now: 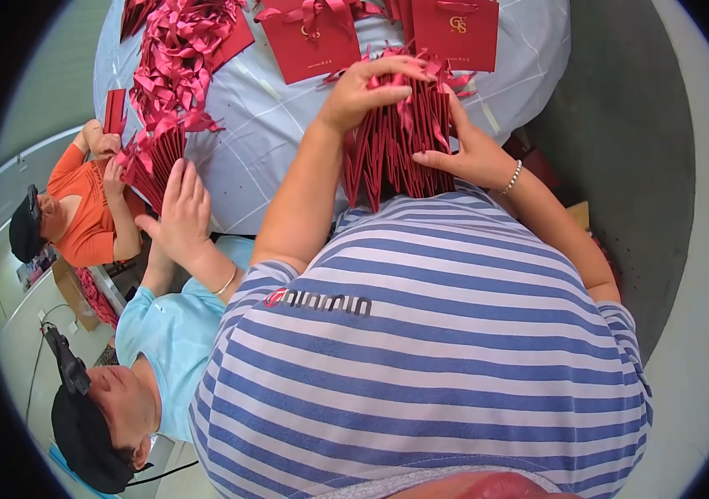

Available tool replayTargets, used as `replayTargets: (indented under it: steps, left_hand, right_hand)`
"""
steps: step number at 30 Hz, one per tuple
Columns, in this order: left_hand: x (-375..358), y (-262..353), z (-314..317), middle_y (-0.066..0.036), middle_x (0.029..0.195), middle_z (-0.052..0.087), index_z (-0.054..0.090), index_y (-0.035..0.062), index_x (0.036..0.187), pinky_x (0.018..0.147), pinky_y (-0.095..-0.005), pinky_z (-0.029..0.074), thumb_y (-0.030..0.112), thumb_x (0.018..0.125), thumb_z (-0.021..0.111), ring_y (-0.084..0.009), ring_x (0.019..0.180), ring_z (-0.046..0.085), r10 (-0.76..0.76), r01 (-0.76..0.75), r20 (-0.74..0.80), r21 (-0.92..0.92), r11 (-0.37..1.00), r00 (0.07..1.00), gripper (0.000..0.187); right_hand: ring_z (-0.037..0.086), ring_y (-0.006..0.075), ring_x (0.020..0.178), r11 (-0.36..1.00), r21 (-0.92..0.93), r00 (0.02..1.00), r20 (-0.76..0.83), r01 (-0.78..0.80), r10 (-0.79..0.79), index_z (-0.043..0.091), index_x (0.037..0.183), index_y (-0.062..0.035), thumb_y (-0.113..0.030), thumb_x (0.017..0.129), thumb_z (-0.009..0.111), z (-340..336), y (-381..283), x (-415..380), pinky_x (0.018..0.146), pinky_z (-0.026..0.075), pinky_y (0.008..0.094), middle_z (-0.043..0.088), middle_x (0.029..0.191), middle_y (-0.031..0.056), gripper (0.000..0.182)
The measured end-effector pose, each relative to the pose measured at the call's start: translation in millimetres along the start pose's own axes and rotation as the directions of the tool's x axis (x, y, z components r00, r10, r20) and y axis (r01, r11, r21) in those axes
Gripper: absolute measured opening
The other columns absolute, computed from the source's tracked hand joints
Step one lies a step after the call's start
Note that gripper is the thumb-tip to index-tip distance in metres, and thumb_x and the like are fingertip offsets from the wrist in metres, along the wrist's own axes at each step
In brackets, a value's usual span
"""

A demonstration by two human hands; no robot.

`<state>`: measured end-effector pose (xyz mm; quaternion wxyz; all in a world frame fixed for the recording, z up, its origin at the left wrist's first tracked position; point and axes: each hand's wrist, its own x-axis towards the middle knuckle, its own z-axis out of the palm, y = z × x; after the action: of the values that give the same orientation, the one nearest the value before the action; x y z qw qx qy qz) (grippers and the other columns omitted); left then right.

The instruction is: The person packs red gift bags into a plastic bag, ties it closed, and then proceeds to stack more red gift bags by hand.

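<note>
A tight row of red paper gift bags (396, 158) stands on edge against my striped shirt at the table's near side, their pink ribbon handles (408, 108) sticking up. My left hand (371, 91) reaches over the top left of the row, fingers stretched and thumb apart, close to the ribbons. Contact between its fingertips and the ribbons cannot be made out. Around the right end of the row is my right hand (467, 150), its thumb across the bag edges and its fingers along the far side. A bracelet circles the right wrist.
Red bags (309, 41) and another gold-lettered bag (457, 37) lie across the pale checked tablecloth (246, 150). A ribboned heap (176, 66) lies at left. One co-worker's hand (180, 208) touches a bag stack (159, 162); a co-worker in orange (84, 208) sits farther left.
</note>
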<state>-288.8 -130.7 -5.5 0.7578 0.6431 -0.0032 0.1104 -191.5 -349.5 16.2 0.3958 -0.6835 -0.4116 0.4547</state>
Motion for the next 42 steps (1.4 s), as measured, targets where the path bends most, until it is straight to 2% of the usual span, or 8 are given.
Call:
replayTargets:
  steps: [9, 19, 23, 32, 35, 37, 39, 42]
  left_hand:
    - [-2, 2, 22, -0.003, 0.075, 0.071, 0.074, -0.0012, 0.082, 0.066, -0.0204, 0.049, 0.014, 0.088, 0.072, -0.0069, 0.070, 0.063, -0.099, 0.063, -0.474, -0.091, 0.994, 0.875, 0.017]
    - [8, -25, 28, 0.001, 0.065, 0.065, 0.071, 0.0005, 0.076, 0.059, -0.0228, 0.044, 0.028, 0.091, 0.069, -0.0045, 0.061, 0.053, 0.038, 0.094, -0.598, 0.189, 0.977, 0.800, 0.032]
    - [4, -21, 33, 0.000, 0.061, 0.063, 0.072, 0.0007, 0.075, 0.057, -0.0239, 0.043, 0.033, 0.091, 0.069, -0.0051, 0.058, 0.052, -0.002, 0.160, -0.626, 0.196, 0.968, 0.780, 0.036]
    - [21, -25, 40, 0.000, 0.060, 0.063, 0.069, 0.0012, 0.067, 0.056, -0.0258, 0.043, 0.041, 0.086, 0.072, -0.0073, 0.056, 0.052, -0.157, 0.158, -0.715, -0.066, 0.985, 0.681, 0.044]
    - [22, -28, 45, -0.002, 0.060, 0.064, 0.069, 0.0011, 0.068, 0.058, -0.0276, 0.045, 0.042, 0.086, 0.071, -0.0100, 0.056, 0.055, -0.020, 0.283, -0.734, 0.236, 0.930, 0.679, 0.045]
    - [24, -27, 42, -0.014, 0.100, 0.065, 0.063, -0.0012, 0.105, 0.088, -0.0306, 0.043, 0.038, 0.095, 0.059, -0.0188, 0.097, 0.058, -0.213, 0.347, -0.654, 0.079, 0.935, 0.725, 0.040]
    - [25, -25, 45, -0.015, 0.099, 0.065, 0.063, -0.0013, 0.107, 0.090, -0.0309, 0.043, 0.038, 0.095, 0.059, -0.0196, 0.097, 0.059, -0.235, 0.361, -0.640, 0.072, 0.930, 0.732, 0.041]
    - [21, -19, 45, -0.006, 0.067, 0.066, 0.069, 0.0005, 0.080, 0.066, -0.0288, 0.048, 0.044, 0.085, 0.071, -0.0136, 0.063, 0.060, -0.090, 0.285, -0.655, 0.198, 0.938, 0.751, 0.044]
  right_hand:
    - [0.043, 0.0371, 0.135, 0.994, -0.045, 0.995, 0.017, 0.103, -0.102, -0.019, 0.147, 0.0067, -0.045, 0.075, 0.082, 23, -19, 7, 0.111, 0.035, 0.0374, 0.040, 0.144, 0.0306, 0.134]
    - [0.052, 0.0339, 0.126, 0.996, 0.095, 0.994, -0.110, 0.000, 0.010, 0.011, 0.146, 0.0070, -0.057, 0.068, 0.083, 24, -11, 24, 0.105, 0.042, 0.0399, 0.047, 0.136, 0.0299, 0.124]
    - [0.059, 0.0378, 0.116, 0.928, -0.357, 0.977, -0.211, -0.107, 0.031, 0.008, 0.145, 0.0123, -0.060, 0.066, 0.083, 13, -18, 26, 0.097, 0.047, 0.0410, 0.050, 0.130, 0.0348, 0.130]
    - [0.059, 0.0396, 0.115, 0.951, -0.262, 0.947, -0.310, -0.167, 0.081, 0.005, 0.145, 0.0154, -0.051, 0.066, 0.084, 21, -39, 28, 0.094, 0.049, 0.0379, 0.051, 0.129, 0.0351, 0.130]
    - [0.064, 0.0423, 0.104, 0.961, -0.149, 0.934, -0.309, -0.234, 0.179, -0.002, 0.145, 0.0139, -0.042, 0.066, 0.082, 11, -19, 34, 0.088, 0.052, 0.0374, 0.059, 0.116, 0.0356, 0.128]
    - [0.065, 0.0415, 0.104, 0.937, -0.231, 0.921, -0.351, -0.263, 0.171, -0.001, 0.146, 0.0128, -0.043, 0.065, 0.083, 17, -29, 32, 0.088, 0.053, 0.0375, 0.059, 0.115, 0.0354, 0.129]
    - [0.061, 0.0398, 0.111, 0.917, -0.280, 0.913, -0.371, -0.284, 0.169, 0.003, 0.146, 0.0120, -0.042, 0.064, 0.085, 18, -37, 29, 0.092, 0.050, 0.0365, 0.056, 0.121, 0.0348, 0.129]
    - [0.054, 0.0370, 0.125, 0.905, -0.293, 0.915, -0.350, -0.308, 0.199, 0.009, 0.148, 0.0106, -0.040, 0.061, 0.089, 17, -42, 30, 0.100, 0.046, 0.0344, 0.048, 0.135, 0.0332, 0.128]
